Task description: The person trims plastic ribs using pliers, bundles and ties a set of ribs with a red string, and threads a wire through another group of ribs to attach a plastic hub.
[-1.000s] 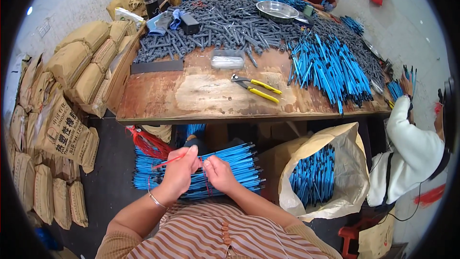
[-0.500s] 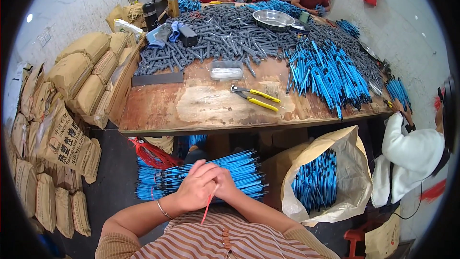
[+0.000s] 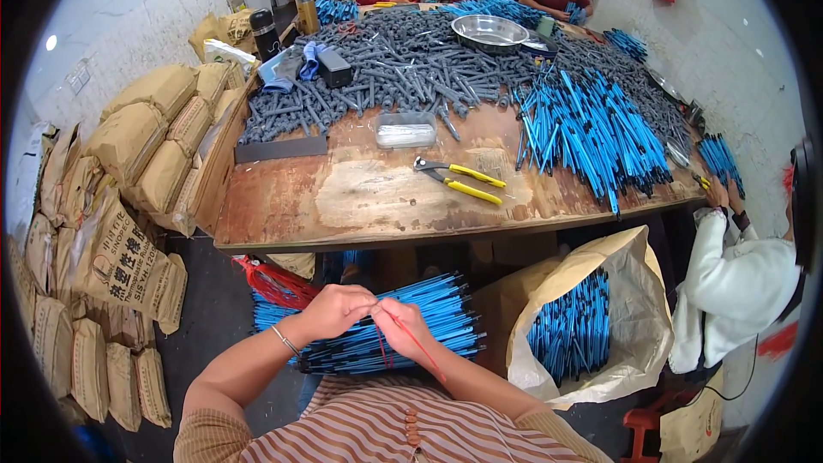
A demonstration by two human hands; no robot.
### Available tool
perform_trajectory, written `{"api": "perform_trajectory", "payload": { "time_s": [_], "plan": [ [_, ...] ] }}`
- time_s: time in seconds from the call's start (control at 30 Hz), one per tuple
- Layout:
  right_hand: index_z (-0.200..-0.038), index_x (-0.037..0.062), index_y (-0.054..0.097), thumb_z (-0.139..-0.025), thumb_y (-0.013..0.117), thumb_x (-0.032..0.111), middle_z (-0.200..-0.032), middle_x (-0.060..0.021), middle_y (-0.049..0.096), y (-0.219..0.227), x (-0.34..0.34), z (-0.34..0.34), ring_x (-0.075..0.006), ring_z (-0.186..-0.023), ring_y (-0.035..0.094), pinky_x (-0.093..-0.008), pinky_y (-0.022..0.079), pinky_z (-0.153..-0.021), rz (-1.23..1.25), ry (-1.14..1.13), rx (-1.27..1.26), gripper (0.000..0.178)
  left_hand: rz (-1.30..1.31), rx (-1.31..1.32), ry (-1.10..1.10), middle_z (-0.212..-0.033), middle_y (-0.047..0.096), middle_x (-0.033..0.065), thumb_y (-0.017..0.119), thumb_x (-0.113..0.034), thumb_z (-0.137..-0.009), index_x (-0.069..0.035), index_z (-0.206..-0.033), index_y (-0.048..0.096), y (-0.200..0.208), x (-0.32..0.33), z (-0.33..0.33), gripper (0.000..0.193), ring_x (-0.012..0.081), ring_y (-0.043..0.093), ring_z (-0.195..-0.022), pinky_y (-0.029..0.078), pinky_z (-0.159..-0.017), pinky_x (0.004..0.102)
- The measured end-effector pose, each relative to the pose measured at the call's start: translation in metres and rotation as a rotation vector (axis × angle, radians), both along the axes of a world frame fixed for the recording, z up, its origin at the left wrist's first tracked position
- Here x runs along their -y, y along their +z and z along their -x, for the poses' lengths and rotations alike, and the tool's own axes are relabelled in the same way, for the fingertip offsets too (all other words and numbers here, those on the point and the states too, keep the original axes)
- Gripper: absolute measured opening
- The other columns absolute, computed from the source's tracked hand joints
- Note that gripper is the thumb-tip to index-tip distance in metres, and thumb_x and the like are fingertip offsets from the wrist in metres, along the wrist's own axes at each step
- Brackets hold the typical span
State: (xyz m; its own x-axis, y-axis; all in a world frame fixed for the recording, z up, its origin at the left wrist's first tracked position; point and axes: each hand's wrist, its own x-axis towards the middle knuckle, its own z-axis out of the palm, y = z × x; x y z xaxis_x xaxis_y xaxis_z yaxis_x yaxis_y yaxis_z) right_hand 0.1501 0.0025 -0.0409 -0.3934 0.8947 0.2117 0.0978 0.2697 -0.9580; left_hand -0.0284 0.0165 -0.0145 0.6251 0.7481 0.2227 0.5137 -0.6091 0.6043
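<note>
Over a large bundle of thin blue sticks with black ends (image 3: 441, 313), my two hands meet fingertip to fingertip. My left hand (image 3: 337, 310) is closed in a pinch, its tips against the other hand's. My right hand (image 3: 401, 326) is closed too, pinching a thin red string (image 3: 426, 355) that trails down over its back toward the wrist. Another length of red string hangs below the fingers. It is hard to see whether the left fingertips also grip the string. Left of the bundle lies a hank of red strings (image 3: 273, 283).
A paper sack (image 3: 634, 326) of blue sticks stands at right. On the table (image 3: 283, 206) lie yellow-handled pincers (image 3: 463, 180), a clear plastic box (image 3: 405, 130), blue sticks (image 3: 591, 137) and heaped grey parts (image 3: 386, 60). Filled brown sacks (image 3: 129, 137) line the left. Co-workers sit around.
My hands have gone from clasped over each other to meeting only at the fingertips. The red string now lies over my right hand instead of hanging toward my body.
</note>
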Motion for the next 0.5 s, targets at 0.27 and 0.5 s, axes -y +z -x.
{"api": "perform_trajectory", "payload": {
  "time_s": [0.27,0.5],
  "plan": [
    [-0.073,0.0016,0.05,-0.086,0.053,0.013,-0.061,-0.0181,0.051,-0.004,-0.002,-0.007,-0.0347,-0.057,0.055,-0.0366,0.042,-0.05,-0.056,0.057,0.044,0.017,1.186,1.16,0.581,-0.07,0.057,0.0057,0.052,-0.004,-0.083,-0.001,-0.077,0.055,-0.006,-0.015,-0.027,0.007,0.0177,0.055,-0.066,0.046,-0.071,0.0293],
    [-0.072,0.0015,0.051,-0.086,0.052,0.014,-0.062,-0.0175,0.053,-0.02,-0.002,-0.016,-0.0335,-0.057,0.056,-0.0359,0.042,-0.05,0.115,-0.051,-0.018,0.019,1.116,1.364,0.648,-0.058,0.043,0.0002,0.053,-0.007,-0.083,-0.005,-0.07,0.049,-0.008,0.025,-0.048,0.013,0.0113,0.038,-0.052,0.039,-0.06,0.0261]
  ]
}}
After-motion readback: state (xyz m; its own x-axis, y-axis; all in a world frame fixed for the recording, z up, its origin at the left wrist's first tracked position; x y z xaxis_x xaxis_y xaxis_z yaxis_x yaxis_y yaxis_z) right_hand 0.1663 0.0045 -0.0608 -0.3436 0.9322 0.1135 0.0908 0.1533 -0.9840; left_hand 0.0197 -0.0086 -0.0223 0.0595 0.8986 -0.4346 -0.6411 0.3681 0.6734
